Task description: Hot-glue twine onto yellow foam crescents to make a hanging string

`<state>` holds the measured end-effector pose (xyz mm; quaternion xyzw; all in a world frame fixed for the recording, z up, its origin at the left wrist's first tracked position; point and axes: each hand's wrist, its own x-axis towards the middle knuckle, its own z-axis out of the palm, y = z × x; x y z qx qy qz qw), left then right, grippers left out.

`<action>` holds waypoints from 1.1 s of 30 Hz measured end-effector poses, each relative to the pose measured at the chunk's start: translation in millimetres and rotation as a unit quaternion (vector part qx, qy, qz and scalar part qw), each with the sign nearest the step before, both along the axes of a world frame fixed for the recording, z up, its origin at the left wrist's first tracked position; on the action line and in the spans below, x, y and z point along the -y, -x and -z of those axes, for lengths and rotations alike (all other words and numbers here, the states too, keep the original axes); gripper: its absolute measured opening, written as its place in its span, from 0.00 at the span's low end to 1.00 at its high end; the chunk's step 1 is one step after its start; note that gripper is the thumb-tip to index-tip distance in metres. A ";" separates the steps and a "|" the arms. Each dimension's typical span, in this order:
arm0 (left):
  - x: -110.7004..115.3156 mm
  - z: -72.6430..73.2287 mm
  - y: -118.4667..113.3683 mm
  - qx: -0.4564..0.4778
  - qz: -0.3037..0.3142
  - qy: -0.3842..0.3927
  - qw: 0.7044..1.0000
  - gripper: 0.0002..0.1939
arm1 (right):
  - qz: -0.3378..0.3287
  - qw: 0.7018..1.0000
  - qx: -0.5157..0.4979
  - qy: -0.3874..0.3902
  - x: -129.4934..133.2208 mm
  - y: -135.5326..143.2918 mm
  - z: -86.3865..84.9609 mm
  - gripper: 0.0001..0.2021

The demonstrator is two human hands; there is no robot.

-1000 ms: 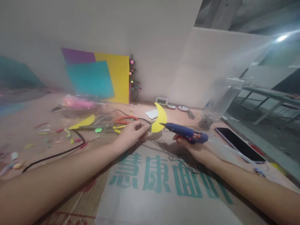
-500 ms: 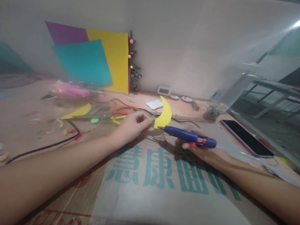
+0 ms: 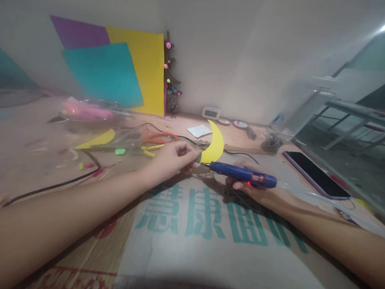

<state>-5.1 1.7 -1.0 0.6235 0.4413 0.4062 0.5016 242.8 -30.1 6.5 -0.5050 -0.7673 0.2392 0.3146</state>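
Note:
A yellow crescent-moon cutout (image 3: 216,143) stands upright, its lower end pinched between the thumb and fingers of my left hand (image 3: 176,157). My right hand (image 3: 243,186) is wrapped round a blue hot glue gun (image 3: 242,173) with a red light glowing on its side. The gun's metal nozzle points left and meets or nearly meets the crescent's lower end, close to my left fingertips; whether they touch I cannot tell. A small greyish piece shows at my left fingertips, too small to name. A clear glue stick (image 3: 298,191) trails from the back of the gun.
Orange-handled pliers (image 3: 161,138) lie behind my left hand, near a black cable (image 3: 55,185) and small foam scraps. Coloured sheets (image 3: 103,74) lean on the wall. A phone (image 3: 316,174) lies at right, a small digital clock (image 3: 211,112) at the back. Printed sacking (image 3: 207,263) covers the front.
The crescent has shifted slightly right and tilted a little in my left hand. The glue gun stays at its lower end, almost still. The whole view has shifted slightly.

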 end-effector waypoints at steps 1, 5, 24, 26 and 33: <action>-0.2 0.0 -0.4 0.008 0.001 0.009 1.000 0.13 | -0.007 1.000 0.017 -0.006 -0.8 -0.8 -0.3 0.16; -0.3 -1.3 -1.3 0.023 -0.004 0.021 0.999 0.13 | -0.018 0.998 0.047 -0.036 -2.9 -3.4 -0.3 0.15; -0.7 1.2 -2.5 0.039 0.013 0.020 0.999 0.13 | 0.009 0.997 0.053 -0.046 -2.8 -2.6 5.8 0.16; -1.0 1.8 -2.0 0.040 0.014 0.019 0.999 0.13 | 0.011 0.997 0.062 -0.043 -2.3 -2.6 5.0 0.15; -3.4 5.6 -0.6 0.048 0.022 0.019 0.998 0.15 | 0.018 0.995 0.081 -0.049 -2.3 -4.4 6.7 0.15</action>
